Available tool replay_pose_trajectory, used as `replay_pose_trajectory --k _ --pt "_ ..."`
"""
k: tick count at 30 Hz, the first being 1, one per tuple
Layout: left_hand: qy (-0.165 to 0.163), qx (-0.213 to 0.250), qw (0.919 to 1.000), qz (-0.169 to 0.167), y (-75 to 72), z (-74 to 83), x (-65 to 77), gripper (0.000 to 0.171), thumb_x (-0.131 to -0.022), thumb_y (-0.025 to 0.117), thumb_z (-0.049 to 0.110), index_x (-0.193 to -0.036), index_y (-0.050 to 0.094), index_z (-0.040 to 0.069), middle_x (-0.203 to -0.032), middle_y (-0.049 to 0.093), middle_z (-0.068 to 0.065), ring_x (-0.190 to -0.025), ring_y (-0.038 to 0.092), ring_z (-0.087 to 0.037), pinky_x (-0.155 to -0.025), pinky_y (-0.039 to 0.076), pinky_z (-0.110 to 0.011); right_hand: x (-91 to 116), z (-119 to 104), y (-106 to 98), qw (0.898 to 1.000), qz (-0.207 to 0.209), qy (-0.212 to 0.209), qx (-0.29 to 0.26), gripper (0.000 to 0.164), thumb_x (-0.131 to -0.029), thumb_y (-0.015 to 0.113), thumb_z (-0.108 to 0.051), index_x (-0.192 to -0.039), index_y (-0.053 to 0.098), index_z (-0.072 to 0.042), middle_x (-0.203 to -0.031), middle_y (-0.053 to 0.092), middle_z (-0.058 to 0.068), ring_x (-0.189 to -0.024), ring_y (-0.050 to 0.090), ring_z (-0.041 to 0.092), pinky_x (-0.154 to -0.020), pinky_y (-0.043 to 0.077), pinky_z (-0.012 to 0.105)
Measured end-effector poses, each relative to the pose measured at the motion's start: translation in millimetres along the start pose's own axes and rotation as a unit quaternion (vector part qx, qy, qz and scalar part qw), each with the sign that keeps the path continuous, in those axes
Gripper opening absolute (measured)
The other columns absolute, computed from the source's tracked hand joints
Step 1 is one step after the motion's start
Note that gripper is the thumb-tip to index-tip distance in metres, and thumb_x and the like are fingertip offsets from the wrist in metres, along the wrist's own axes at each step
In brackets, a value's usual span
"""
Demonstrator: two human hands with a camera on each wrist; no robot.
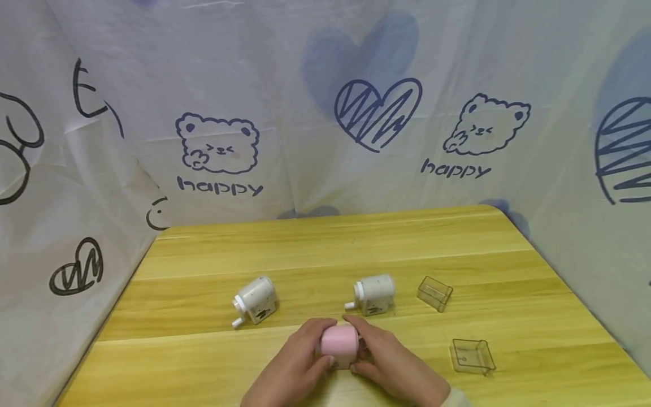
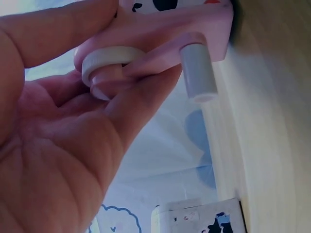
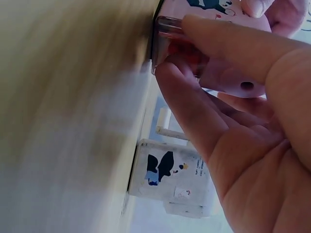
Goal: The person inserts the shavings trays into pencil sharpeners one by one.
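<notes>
A pink pencil sharpener [image 1: 339,340] stands on the table between both hands. My left hand [image 1: 297,362] grips its body from the crank side; in the left wrist view the crank's grey knob [image 2: 199,73] sticks out past the fingers. On the opposite side, my right hand [image 1: 389,357] pinches the sharpener's clear drawer [image 3: 170,26] between thumb and fingers, low on the face with the dark pencil hole [image 3: 247,86]. Something red shows behind the clear plastic. How far the drawer sits inside the body is hidden by the fingers.
Two white crank sharpeners stand farther back, one on the left [image 1: 256,299] and one near the middle [image 1: 375,295]. Two loose clear drawers lie to the right, a far one [image 1: 434,293] and a near one [image 1: 472,357]. Printed cloth surrounds the wooden table [image 1: 325,243].
</notes>
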State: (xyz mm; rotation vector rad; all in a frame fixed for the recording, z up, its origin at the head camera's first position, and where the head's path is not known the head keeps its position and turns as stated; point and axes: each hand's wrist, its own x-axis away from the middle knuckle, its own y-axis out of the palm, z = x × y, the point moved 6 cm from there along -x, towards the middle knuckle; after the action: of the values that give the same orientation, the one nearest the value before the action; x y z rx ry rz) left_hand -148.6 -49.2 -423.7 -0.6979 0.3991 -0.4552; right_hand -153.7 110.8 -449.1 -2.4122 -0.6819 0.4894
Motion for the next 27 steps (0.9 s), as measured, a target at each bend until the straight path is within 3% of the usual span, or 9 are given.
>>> replay_pose_trajectory --k 7,15,18,22,27 --pt "-0.013 -0.023 0.9963 0.081 -2.2 -6.4 -3.7 0.05 -0.087 0.064 0.011 -0.134 0.045 0.008 -0.13 0.052 -0.002 -0.117 0.052 -0.02 -0.1 0.043 -0.041 3.0 3.4 -14.8 0.997 0.032 0.056 0.035 0.077 -0.083 0.072 -0.024 -0.147 0.031 -0.017 -0.118 0.057 0.001 -0.096 0.058 0.012 -0.084 0.051 0.032" --pt "-0.055 -0.032 0.9778 0.2 -19.4 -31.8 -3.1 0.05 -0.083 0.066 0.003 -0.13 0.048 0.002 -0.122 0.056 -0.009 -0.112 0.054 -0.024 -0.098 0.044 -0.043 11.9 10.0 -48.4 0.99 0.069 0.102 0.061 0.051 -0.089 0.065 -0.036 -0.133 0.052 -0.013 -0.115 0.059 0.001 -0.092 0.057 0.012 -0.079 0.052 0.03" --pt "-0.06 -0.039 0.975 0.21 -20.9 -37.5 -2.7 0.051 -0.083 0.067 0.004 -0.13 0.048 0.0 -0.121 0.057 -0.013 -0.11 0.055 -0.027 -0.096 0.046 -0.043 16.1 14.6 -61.1 0.986 0.087 0.122 0.071 0.045 -0.089 0.066 -0.035 -0.126 0.057 -0.012 -0.112 0.06 0.0 -0.087 0.055 0.009 -0.076 0.052 0.028" --pt "-0.068 -0.043 0.9763 0.201 -20.5 -38.5 -4.8 0.056 -0.084 0.068 0.009 -0.134 0.046 0.0 -0.125 0.056 -0.017 -0.112 0.055 -0.03 -0.097 0.045 -0.045 20.1 19.8 -77.8 0.98 0.117 0.143 0.079 0.043 -0.088 0.068 -0.032 -0.124 0.058 -0.011 -0.109 0.061 0.002 -0.082 0.054 0.008 -0.071 0.051 0.025" --pt "-0.091 -0.055 0.9724 0.208 -26.5 -35.6 -7.0 0.064 -0.086 0.07 0.023 -0.139 0.042 0.001 -0.131 0.054 -0.018 -0.118 0.052 -0.033 -0.098 0.044 -0.047 28.9 26.3 -95.8 0.972 0.125 0.174 0.094 0.042 -0.089 0.067 -0.032 -0.125 0.058 -0.012 -0.106 0.061 0.0 -0.081 0.053 0.008 -0.069 0.05 0.025"
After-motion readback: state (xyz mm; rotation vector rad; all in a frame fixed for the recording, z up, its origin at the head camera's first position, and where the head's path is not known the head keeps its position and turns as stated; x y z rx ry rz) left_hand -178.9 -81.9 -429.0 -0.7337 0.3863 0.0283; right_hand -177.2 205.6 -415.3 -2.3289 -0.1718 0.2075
